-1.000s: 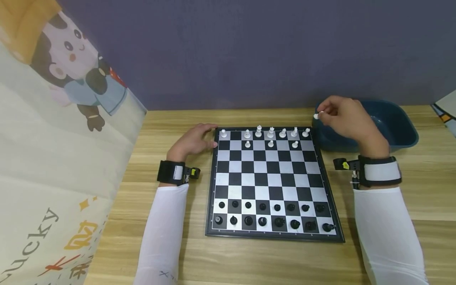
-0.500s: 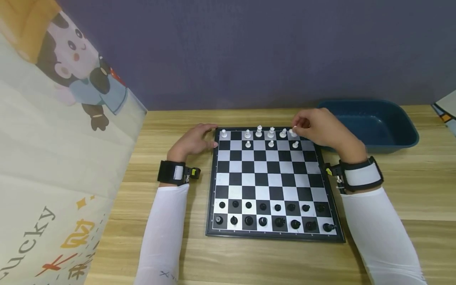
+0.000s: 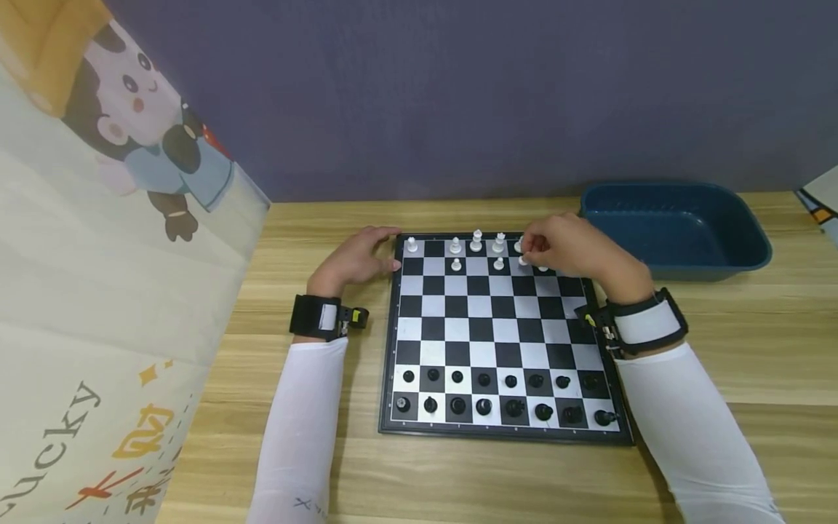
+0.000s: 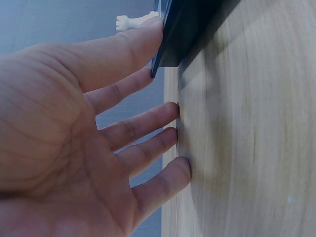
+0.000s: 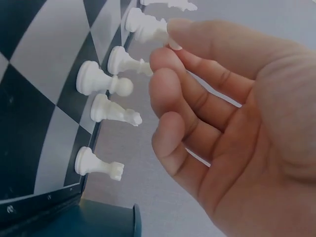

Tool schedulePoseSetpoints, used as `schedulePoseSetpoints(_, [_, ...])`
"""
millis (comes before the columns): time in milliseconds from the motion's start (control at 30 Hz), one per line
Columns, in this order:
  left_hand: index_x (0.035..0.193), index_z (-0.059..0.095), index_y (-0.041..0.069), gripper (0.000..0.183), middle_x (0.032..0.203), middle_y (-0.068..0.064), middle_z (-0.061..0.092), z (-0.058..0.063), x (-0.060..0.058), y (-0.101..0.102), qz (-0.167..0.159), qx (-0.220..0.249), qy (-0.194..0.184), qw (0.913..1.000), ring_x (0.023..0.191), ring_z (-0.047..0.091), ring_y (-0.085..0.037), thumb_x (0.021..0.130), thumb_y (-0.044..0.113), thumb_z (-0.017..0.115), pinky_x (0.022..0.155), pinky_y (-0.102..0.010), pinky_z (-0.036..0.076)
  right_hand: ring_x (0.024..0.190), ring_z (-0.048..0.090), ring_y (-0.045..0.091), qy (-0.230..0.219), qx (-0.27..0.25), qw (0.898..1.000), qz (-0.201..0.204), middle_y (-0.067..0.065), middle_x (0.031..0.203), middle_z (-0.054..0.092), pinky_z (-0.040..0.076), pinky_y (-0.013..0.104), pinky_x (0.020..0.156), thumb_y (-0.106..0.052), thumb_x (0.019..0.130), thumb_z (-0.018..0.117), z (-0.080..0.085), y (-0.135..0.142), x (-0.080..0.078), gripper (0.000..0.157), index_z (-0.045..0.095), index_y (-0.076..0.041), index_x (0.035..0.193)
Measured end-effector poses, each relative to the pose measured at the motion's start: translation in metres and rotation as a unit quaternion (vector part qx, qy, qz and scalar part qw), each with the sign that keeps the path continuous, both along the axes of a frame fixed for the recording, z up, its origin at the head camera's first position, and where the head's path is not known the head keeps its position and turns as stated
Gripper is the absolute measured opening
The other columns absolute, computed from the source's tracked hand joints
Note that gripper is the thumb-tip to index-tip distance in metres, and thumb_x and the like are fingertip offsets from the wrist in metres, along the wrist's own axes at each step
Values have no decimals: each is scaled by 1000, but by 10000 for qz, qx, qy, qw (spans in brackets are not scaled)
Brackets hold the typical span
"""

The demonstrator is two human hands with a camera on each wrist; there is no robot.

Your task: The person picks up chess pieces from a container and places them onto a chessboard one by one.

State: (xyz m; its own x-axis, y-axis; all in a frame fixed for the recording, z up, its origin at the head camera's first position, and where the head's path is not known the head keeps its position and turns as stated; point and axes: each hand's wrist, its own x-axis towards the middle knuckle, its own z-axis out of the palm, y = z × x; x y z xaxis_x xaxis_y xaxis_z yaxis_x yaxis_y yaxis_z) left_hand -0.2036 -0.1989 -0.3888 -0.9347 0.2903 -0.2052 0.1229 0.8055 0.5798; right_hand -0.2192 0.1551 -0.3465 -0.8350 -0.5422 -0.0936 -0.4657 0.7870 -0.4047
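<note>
A black-and-white chessboard [image 3: 478, 307] lies in front of me. My right hand [image 3: 579, 247] is over its far right part, pinching a small white pawn [image 3: 523, 260] between thumb and fingertips at the second row. The fingers hide some far-row pieces in the head view; the right wrist view shows a white rook [image 5: 98, 164] and another pawn [image 5: 103, 81] close by. My left hand [image 3: 356, 258] rests at the board's far left corner, its thumb against the edge and its other fingers extended. By that corner stands a white rook [image 4: 133, 21].
Black chess pieces [image 3: 483, 406] fill the two near rows. More white pieces, including a king [image 3: 476, 240], line the far row. A dark blue plastic bin [image 3: 694, 271] stands right of the board, before a grey-blue wall [image 3: 419, 102]. A printed cloth [image 3: 118, 291] covers the left side.
My right hand has moved left from beside the bin to the board's second row, bringing the white pawn with it. My left hand has stayed at the corner.
</note>
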Motion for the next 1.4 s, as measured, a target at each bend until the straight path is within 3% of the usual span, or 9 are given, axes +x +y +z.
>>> schedulePoseSetpoints(467, [141, 35, 29, 67, 142, -6, 35, -1, 0, -1, -50, -26, 16, 10000, 125, 35, -28, 81, 39, 64, 97, -47, 31, 67, 49, 15, 75, 333, 9994, 91, -3, 76, 54, 41, 31, 58, -20, 82, 65, -11, -6, -2, 6, 59, -19, 82])
schedulePoseSetpoints(733, [141, 35, 29, 68, 142, -6, 35, 1, 0, -1, -31, -28, 19, 10000, 125, 35, -28, 81, 39, 65, 97, -48, 31, 67, 50, 15, 55, 250, 9997, 0, -3, 78, 56, 41, 31, 58, -21, 83, 64, -2, -3, 0, 8, 62, -17, 89])
schedulePoseSetpoints(900, [141, 35, 28, 68, 142, -6, 35, 0, 1, -2, -45, 6, 9, 10000, 125, 36, -28, 81, 38, 65, 97, -47, 31, 64, 49, 15, 508, -127, 9985, -176, -4, 75, 57, 40, 33, 56, -25, 86, 60, 8, 13, -2, 11, 63, -16, 91])
schedulePoseSetpoints(1067, [141, 35, 28, 67, 142, -6, 35, -1, 0, -1, -48, -27, 19, 10000, 125, 36, -27, 81, 38, 64, 97, -46, 31, 69, 50, 18, 885, -240, 9935, -677, 0, 79, 57, 39, 36, 60, -30, 91, 52, 16, 44, -5, 21, 62, -12, 96])
schedulePoseSetpoints(1167, [141, 34, 29, 67, 142, -6, 35, -1, 0, -1, -50, -36, 19, 10000, 125, 36, -27, 82, 38, 64, 97, -46, 31, 77, 51, 21, 624, -232, 9931, -966, 5, 89, 58, 40, 39, 64, -36, 94, 47, 16, 67, -10, 30, 59, -11, 103])
schedulePoseSetpoints(1267, [141, 35, 28, 67, 142, -6, 35, 0, 0, -1, -61, -30, 20, 10000, 126, 35, -27, 81, 38, 64, 98, -46, 30, 83, 52, 24, 34, -77, 9936, -1124, 8, 97, 57, 41, 41, 67, -42, 94, 43, 10, 89, -15, 39, 56, -10, 110])
schedulePoseSetpoints(1400, [141, 35, 28, 67, 142, -6, 35, 0, 0, -2, -81, -26, -15, 10000, 126, 34, -28, 81, 37, 64, 98, -47, 30, 88, 54, 26, -749, 354, 9921, -942, 9, 100, 57, 43, 43, 71, -38, 95, 43, -4, 110, -21, 38, 54, -6, 112])
